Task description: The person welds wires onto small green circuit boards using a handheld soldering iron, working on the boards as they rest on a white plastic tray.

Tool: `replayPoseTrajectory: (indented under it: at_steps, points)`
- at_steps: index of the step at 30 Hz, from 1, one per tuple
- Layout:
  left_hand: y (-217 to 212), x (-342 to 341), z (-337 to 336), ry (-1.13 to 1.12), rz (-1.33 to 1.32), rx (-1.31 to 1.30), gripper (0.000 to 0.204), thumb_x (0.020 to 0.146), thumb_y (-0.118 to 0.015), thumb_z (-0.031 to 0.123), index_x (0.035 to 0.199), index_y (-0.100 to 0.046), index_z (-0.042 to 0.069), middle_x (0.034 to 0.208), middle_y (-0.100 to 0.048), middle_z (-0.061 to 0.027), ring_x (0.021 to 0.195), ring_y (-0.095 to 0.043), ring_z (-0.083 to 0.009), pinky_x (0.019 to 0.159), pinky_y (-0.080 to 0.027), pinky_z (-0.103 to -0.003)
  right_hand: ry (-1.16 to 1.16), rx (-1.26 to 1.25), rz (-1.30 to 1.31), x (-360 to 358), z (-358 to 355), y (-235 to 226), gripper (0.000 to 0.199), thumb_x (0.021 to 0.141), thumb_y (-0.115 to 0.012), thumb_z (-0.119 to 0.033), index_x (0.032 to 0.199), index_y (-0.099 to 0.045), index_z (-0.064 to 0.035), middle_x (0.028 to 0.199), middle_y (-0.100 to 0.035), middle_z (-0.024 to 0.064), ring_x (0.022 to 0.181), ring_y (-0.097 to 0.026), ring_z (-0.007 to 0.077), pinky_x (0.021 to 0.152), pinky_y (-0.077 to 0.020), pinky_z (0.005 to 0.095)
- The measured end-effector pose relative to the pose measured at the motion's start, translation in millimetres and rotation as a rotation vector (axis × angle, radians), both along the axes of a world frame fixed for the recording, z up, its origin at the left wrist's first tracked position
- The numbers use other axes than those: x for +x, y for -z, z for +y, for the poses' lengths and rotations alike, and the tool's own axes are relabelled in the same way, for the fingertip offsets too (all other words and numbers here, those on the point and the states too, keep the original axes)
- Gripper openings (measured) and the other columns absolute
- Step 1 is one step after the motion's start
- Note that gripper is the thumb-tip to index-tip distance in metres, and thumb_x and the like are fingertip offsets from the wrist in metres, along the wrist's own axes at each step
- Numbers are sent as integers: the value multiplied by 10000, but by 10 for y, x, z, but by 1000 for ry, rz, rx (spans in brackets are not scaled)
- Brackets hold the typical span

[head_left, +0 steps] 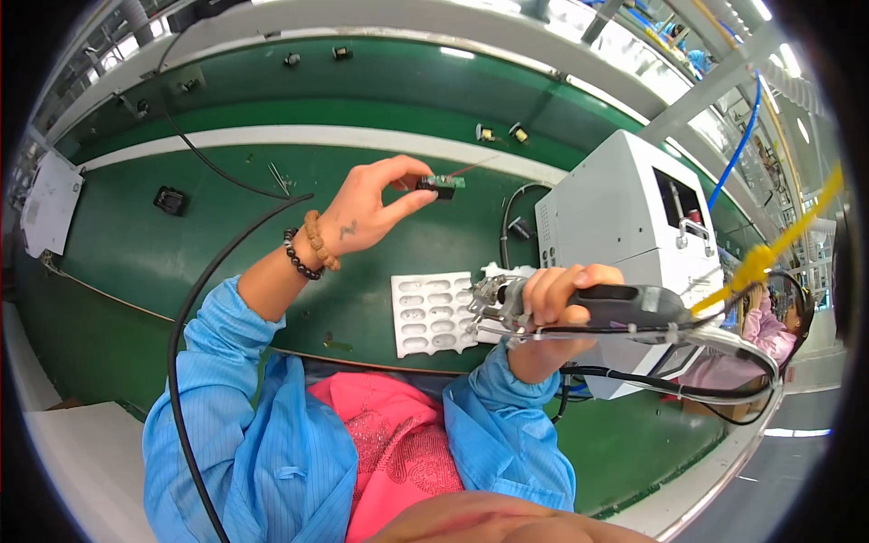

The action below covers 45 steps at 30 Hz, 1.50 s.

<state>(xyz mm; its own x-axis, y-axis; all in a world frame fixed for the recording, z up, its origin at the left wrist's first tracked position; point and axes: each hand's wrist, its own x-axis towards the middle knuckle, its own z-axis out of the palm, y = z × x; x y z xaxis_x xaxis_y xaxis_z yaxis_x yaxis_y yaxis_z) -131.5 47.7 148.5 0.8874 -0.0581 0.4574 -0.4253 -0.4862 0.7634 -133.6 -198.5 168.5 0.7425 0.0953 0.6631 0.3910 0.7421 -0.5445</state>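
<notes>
Thumb and fingers of my left hand (367,206) pinch a small green circuit board with a black housing (444,185), held above the green bench. Thin wires stick out from it toward the right. My right hand (559,297) is wrapped round a black-handled power tool (632,302) with a metal head, lying nearly level and pointing left. Cables and a hose run from its rear end, and a yellow coiled cord (759,264) reaches it from the upper right. Beneath the metal head is a white tray (396,317) with rows of oval pockets.
A large light-grey machine box (593,213) stands right of the tray. A black cable (195,312) crosses the left side. A black part (170,201) lies at the left, and small parts with yellow (485,133) sit on the far ledge. Another person (769,330) is at the far right.
</notes>
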Motion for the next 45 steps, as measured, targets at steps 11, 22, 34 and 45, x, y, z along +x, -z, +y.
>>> replayPoseTrajectory:
  at_steps: [11, 22, 34, 45]
  points:
    - [-1379, 1089, -479, -211, -463, -644, 319, 861, -716, 173, 1055, -592, -47, 880, -673, -69, 793, -634, -115, 692, -493, -236, -74, -45, 14, -53, -86, -162, 346, 862, -705, -136, 1032, -431, -11, 577, -460, 38, 443, -425, 135, 425, -364, 272]
    - [-2732, 2147, -292, -581, -646, -83, 195, 787, -697, 164, 927, -682, 28, 804, -679, -147, 740, -652, -274, 684, -515, -354, -100, -86, -31, -38, -198, -192, 329, 873, -681, -178, 1018, -429, -24, 551, -409, 25, 433, -393, 131, 417, -346, 283]
    - [-3073, 2331, 408, -733, -613, 435, 144, 775, -684, 187, 870, -711, 83, 871, -687, -157, 866, -653, -320, 766, -517, -409, -106, -85, 17, 13, -213, -127, 290, 836, -666, -72, 1004, -438, -11, 558, -433, 42, 449, -418, 148, 427, -356, 293]
    - [-3159, 2404, 932, -891, -382, 602, 176, 815, -645, 229, 844, -729, 76, 886, -681, -210, 878, -657, -336, 786, -516, -420, -132, -82, 60, -24, -193, -126, 335, 820, -706, -102, 1007, -446, -4, 570, -455, 55, 465, -441, 161, 439, -365, 300]
